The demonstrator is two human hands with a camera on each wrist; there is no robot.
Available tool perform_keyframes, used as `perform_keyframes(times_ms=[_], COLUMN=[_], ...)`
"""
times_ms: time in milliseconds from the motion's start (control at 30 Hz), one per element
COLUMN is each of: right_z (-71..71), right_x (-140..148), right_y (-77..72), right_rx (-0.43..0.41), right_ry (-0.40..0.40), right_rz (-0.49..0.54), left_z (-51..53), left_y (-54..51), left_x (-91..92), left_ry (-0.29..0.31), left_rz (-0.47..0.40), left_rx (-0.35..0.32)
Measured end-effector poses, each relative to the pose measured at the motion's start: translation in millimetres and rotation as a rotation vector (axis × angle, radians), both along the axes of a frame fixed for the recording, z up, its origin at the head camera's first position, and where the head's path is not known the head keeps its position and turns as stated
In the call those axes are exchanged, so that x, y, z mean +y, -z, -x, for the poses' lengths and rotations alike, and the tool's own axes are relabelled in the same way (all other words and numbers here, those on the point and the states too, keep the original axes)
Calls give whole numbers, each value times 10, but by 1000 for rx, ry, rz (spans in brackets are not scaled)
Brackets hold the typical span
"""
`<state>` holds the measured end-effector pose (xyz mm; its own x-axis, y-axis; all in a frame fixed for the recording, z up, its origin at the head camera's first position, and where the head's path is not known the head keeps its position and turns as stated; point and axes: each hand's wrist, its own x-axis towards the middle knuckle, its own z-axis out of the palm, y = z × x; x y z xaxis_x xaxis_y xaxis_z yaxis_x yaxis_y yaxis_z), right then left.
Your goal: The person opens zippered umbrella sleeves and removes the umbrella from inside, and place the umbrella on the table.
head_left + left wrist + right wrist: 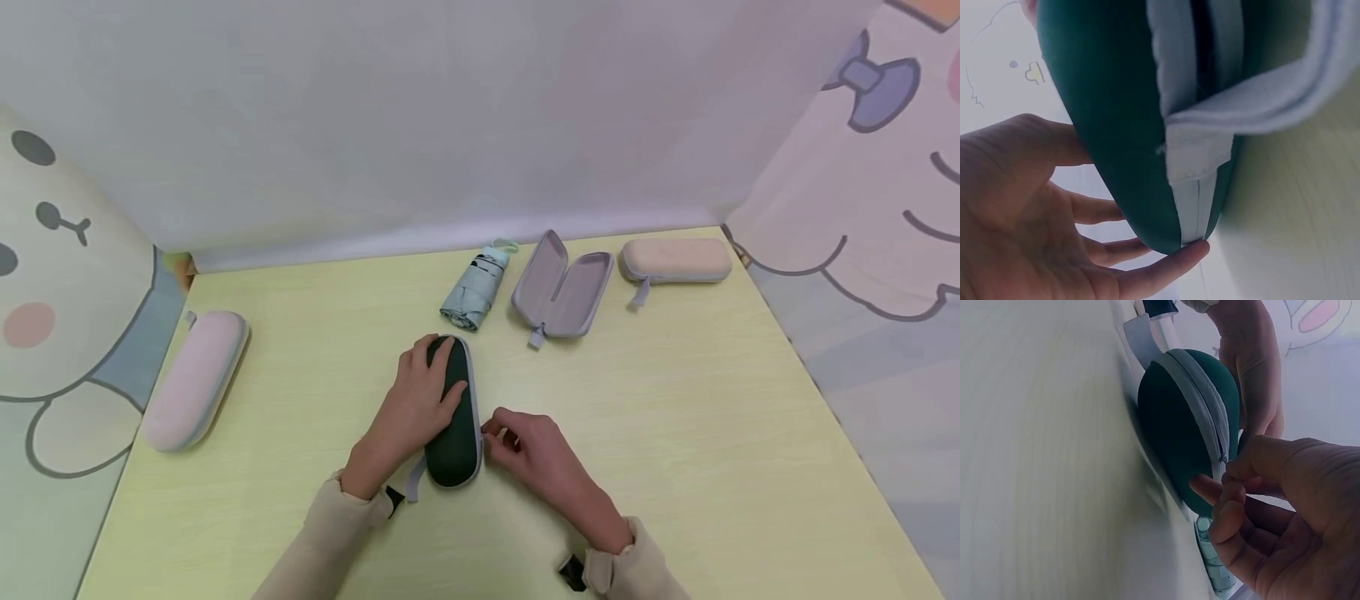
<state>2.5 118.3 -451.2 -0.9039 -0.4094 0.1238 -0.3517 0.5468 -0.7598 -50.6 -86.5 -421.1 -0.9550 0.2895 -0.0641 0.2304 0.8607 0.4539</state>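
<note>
**A partly parted zip (1200, 394) on a dark green glasses case (456, 442)**

The dark green glasses case lies on the pale yellow table (690, 417), between the person's two hands and below the folded umbrella (475, 290). The left hand (415, 400) holds it from above, fingers spread and bent over the far end and side, thumb across the top. The right hand (536, 450) is at the right side, thumb and forefinger pinching at the zip, the other fingers curled in loosely.

As for progress, the zip appears partway: a dark slit shows between its tapes from the end with the fabric strap (415, 481) up towards the pinch, and the shell halves stay together. The run beyond the fingertips appears to be what is left. The fingertips largely cover the slider, so its exact place and direction cannot be told.

Of the other cases, the lavender-grey glasses case (585, 292) is spread open beside the umbrella, while the peach glasses case (678, 260) at the back right and the pink glasses case (197, 379) at the left look closed, both well apart from the hands.
</note>
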Motion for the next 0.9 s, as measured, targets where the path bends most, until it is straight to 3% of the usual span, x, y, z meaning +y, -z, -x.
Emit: perform_keyframes(times_ms=[733, 900], right_z=[165, 190], right_x=[41, 33], right_y=[16, 14], right_rx=[66, 73], right_ry=[28, 33], right_rz=[-52, -62], left_z=[-42, -74], left_y=[13, 36], left_x=[39, 71], left_ry=[19, 12], left_rz=[37, 26], left_rx=[43, -2])
